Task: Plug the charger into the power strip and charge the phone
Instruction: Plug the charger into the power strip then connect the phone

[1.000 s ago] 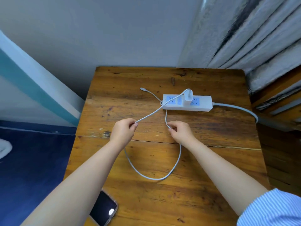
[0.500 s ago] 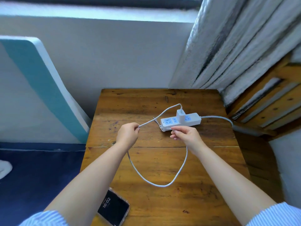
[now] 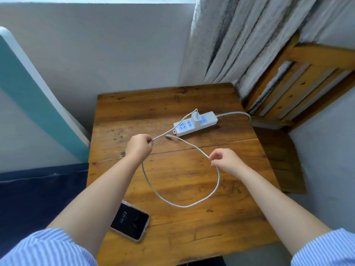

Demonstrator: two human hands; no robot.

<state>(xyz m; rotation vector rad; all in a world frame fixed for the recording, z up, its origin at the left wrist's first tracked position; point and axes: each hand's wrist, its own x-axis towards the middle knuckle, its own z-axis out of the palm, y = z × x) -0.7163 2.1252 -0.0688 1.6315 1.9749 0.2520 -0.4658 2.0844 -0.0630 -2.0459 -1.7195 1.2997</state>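
Phone (image 3: 130, 220) lies screen-up, lit, on the desk (image 3: 221, 227), below and slightly left of the left hand (image 3: 138, 145), close under the left forearm; long axis runs diagonally. Left hand closed in a pinch on the white charging cable (image 3: 192, 205), on the stretch leading up-right to the charger (image 3: 195, 120). Charger already seated in the white power strip (image 3: 196, 122), above and between the hands, nearer the left. Free cable connector (image 3: 169, 136) hangs just right of the left hand's fingertips, blurred, not held by either hand. Cable loops down between both hands and back up. Right hand (image 3: 224, 160) pinches the cable on the run toward the connector, fingers narrow.

Key relation: connector tip is up near the left hand, phone is down-left, well apart. Left hand is nearer both. Judgement: plug step done; next is taking the connector end and bringing it down to the phone's port, which end of the phone I cannot tell.
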